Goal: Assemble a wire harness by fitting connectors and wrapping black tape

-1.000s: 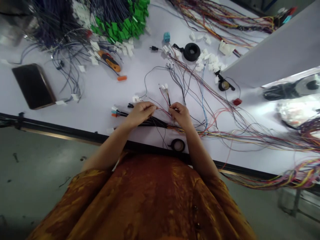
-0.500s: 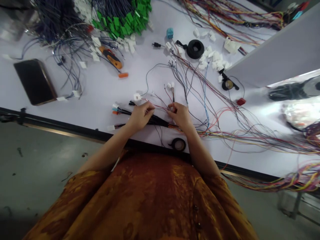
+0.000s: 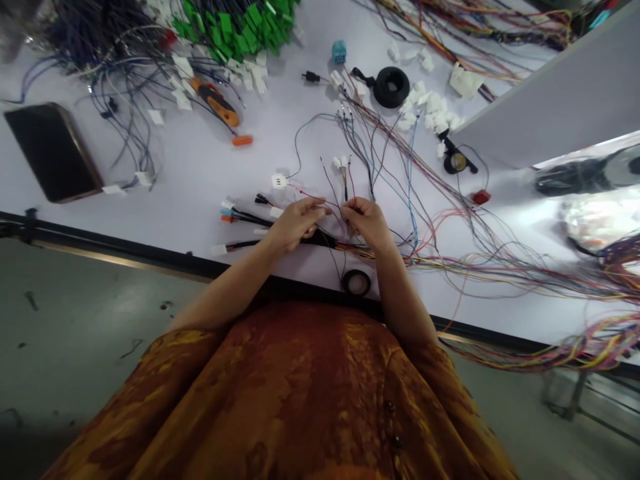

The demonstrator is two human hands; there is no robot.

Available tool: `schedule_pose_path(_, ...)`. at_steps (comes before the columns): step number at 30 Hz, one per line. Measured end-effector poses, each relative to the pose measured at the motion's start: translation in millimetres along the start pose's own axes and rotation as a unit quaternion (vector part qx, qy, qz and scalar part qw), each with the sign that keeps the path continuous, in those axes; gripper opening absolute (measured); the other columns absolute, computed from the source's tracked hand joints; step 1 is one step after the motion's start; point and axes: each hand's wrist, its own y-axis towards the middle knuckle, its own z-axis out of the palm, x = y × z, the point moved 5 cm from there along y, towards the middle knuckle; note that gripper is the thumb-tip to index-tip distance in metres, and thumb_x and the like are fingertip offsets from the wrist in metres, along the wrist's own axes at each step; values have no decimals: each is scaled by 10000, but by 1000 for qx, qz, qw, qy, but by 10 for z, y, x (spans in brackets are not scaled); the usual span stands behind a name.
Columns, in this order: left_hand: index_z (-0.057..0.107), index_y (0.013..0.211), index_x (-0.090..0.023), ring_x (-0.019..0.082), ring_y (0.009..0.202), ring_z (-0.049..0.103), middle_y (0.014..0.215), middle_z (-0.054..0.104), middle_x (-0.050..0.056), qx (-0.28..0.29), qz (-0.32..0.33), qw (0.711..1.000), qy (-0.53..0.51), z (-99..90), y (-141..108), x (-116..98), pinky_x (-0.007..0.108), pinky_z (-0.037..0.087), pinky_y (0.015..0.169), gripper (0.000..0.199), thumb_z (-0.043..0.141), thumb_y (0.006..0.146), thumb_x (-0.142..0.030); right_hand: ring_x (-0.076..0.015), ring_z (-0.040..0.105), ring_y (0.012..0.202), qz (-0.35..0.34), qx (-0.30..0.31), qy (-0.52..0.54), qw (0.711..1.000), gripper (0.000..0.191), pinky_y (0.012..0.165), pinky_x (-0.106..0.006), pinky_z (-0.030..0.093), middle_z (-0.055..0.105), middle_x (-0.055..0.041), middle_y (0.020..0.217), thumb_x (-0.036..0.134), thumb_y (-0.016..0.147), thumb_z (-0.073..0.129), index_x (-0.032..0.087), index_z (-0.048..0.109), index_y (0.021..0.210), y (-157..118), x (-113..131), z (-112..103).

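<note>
Both hands are at the black-sleeved wire harness (image 3: 320, 238) near the table's front edge. My left hand (image 3: 297, 223) is curled with thumb and forefinger close together on a thin wire, whose exact grip is partly hidden. Just right of it, my right hand (image 3: 367, 221) pinches a thin dark red wire (image 3: 334, 204) between thumb and fingertips. That wire runs toward a white connector (image 3: 279, 181) lying beyond my left hand. Small white plugs (image 3: 341, 162) on short wires lie beyond my right hand. At the harness's left end are blue and orange connectors (image 3: 227, 217).
A black tape roll (image 3: 357, 283) lies at the front edge, another black roll (image 3: 391, 87) farther back. A phone (image 3: 54, 153), orange-handled cutters (image 3: 215, 101) and green connectors (image 3: 240, 30) are at left. Loose wires (image 3: 500, 263) stretch right, below a grey panel (image 3: 545, 100).
My left hand has shifted slightly right and its fingers have loosened a little. My right hand stays close by, fingers pinched. The view has moved slightly, and the thin wires between the hands lie differently.
</note>
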Motion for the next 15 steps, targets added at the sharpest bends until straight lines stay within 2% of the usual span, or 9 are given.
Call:
schedule_pose_path(2, 573, 1225, -161, -4, 445, 362, 1214, 696, 140, -8, 11, 999, -31, 50, 41, -5, 183, 259, 408, 351, 579, 878, -211, -88, 340, 470, 8, 3, 4, 1000, 167, 452, -244, 260, 421, 68, 524, 364, 805, 637, 218, 576, 750, -6, 4, 9)
schedule_pose_path(4, 533, 1256, -177, 1, 449, 383, 1165, 699, 115, -14, 31, 999, -23, 96, 95, 0, 183, 281, 415, 394, 597, 870, -216, -90, 355, 448, 13, 7, 10, 1000, 186, 447, -246, 276, 439, 68, 513, 381, 820, 651, 223, 576, 758, -11, 1, 16)
schedule_pose_path(7, 476, 1299, -201, 29, 458, 443, 1046, 712, 66, -49, 78, 995, 35, 131, 176, 2, 201, 348, 443, 476, 623, 846, -200, -100, 411, 447, 20, 16, 11, 1000, 219, 451, -250, 316, 501, 53, 526, 417, 833, 675, 225, 587, 773, -21, -14, 19)
schedule_pose_path(11, 497, 1270, -175, 72, 551, 542, 982, 723, 52, -100, 122, 981, 117, 115, 196, -49, 217, 420, 518, 498, 675, 805, -181, -112, 451, 451, 8, 14, 4, 1000, 163, 449, -254, 345, 540, 40, 535, 361, 862, 630, 227, 587, 780, -45, -11, 18)
schedule_pose_path(13, 530, 1233, -150, 74, 536, 534, 943, 728, 56, -98, 108, 980, 134, 84, 158, -75, 221, 406, 505, 475, 695, 789, -174, -110, 446, 445, 0, -2, 6, 1000, 143, 443, -249, 348, 531, 48, 531, 339, 886, 588, 234, 563, 792, -57, -9, 17)
schedule_pose_path(15, 572, 1158, -136, 63, 462, 475, 903, 741, 70, -70, 64, 988, 121, 50, 101, -75, 228, 356, 456, 356, 666, 819, -189, -102, 448, 453, 0, -26, 10, 1000, 146, 449, -239, 350, 517, 55, 536, 330, 910, 553, 240, 533, 797, -65, -16, 19)
